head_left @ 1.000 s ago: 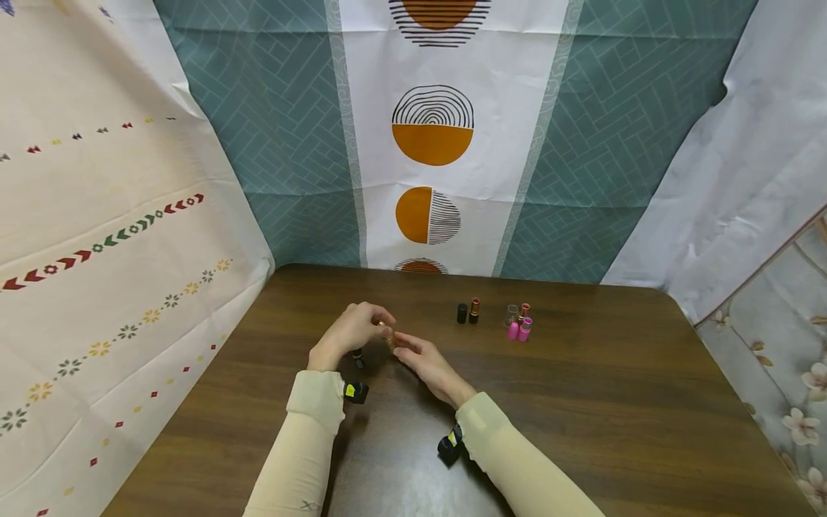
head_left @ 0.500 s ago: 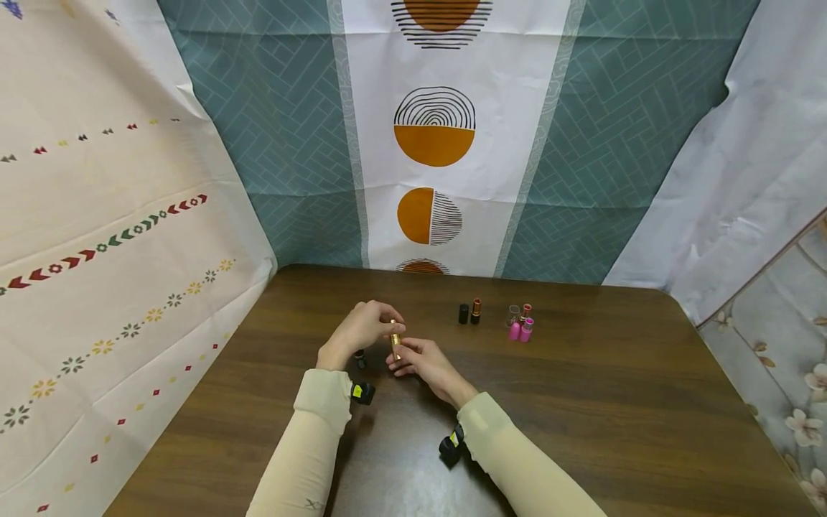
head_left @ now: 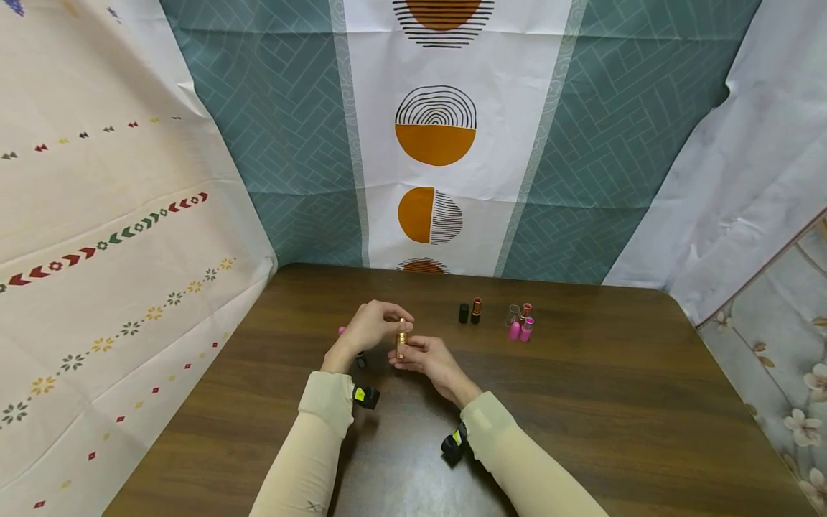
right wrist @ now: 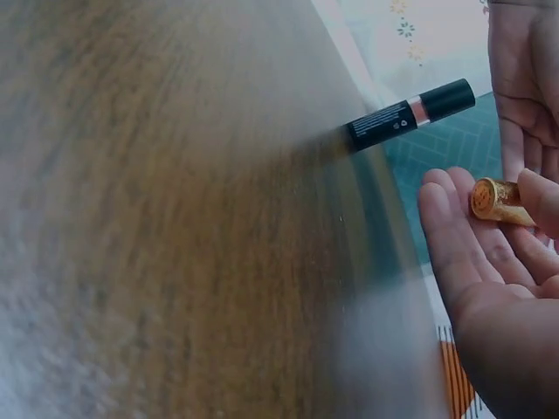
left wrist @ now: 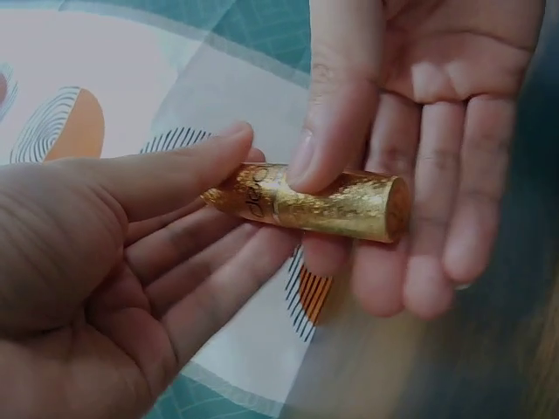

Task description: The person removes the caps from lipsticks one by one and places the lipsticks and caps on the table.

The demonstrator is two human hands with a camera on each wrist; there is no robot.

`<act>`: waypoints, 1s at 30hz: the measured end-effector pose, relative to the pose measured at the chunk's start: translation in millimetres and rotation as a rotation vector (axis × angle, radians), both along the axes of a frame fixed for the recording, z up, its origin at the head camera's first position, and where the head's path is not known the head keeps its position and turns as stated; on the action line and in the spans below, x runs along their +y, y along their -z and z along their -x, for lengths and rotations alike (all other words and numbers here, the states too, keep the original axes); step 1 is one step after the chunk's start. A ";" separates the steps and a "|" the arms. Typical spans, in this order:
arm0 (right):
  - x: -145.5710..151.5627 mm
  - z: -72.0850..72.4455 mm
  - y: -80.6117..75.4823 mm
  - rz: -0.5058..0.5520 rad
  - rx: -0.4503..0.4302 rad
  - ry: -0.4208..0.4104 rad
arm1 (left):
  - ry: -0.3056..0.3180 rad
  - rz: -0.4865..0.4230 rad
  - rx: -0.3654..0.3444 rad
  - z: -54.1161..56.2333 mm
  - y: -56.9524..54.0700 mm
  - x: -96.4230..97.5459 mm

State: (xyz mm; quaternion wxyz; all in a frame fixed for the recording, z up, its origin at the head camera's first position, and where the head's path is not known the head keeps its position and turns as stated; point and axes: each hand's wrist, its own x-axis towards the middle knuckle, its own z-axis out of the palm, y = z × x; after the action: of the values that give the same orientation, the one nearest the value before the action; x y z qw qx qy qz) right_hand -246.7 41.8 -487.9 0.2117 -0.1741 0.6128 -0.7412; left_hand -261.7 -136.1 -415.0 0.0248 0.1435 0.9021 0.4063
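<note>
Over the table (head_left: 633, 402): gold tube (left wrist: 330, 210) — likely light, stiff, maybe slick
Left hand (head_left: 370, 327): pinches lettered end
Right hand (head_left: 436, 363): pinches plain end, thumb across
Best hold: probably round the barrel, either side of seam
Nearby: black tube (right wrist: 384, 127) near left hand — possible snag; pink tubes (head_left: 526, 331) well apart, right

Before you stretches a dark brown wood-grain desk (head_left: 581, 402), its far corners rounded and its near part catching a pale glare. Toward the far side you have a black cap (head_left: 464, 313) standing just beside a black and copper tube (head_left: 476, 311). Right of those, you see a tight cluster: a clear cap (head_left: 512, 314), a red-topped gold tube (head_left: 525, 310), a pink cap (head_left: 515, 331) and a pink tube (head_left: 526, 330). On your left stand a black tube (right wrist: 384, 125) with a pale band and, mostly hidden, something pink (head_left: 342, 329).
</note>
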 end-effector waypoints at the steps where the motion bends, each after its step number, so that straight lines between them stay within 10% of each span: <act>1: 0.7 0.0 0.2 0.009 0.004 0.006 | 0.004 -0.025 -0.005 0.2 1.0 0.5; 16: 11.4 3.5 -1.9 0.062 0.034 0.054 | 0.031 -0.309 -0.062 8.9 16.0 6.4; 30: 15.1 5.2 0.3 0.013 -0.009 0.109 | -0.018 -0.297 -0.028 10.7 23.8 14.7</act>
State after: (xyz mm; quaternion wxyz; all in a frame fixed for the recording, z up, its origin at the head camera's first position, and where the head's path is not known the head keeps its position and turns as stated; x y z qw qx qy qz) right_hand -251.9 56.9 -488.2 0.1724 -0.1385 0.6157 -0.7563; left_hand -272.4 -121.4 -438.8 0.0121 0.1317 0.8329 0.5373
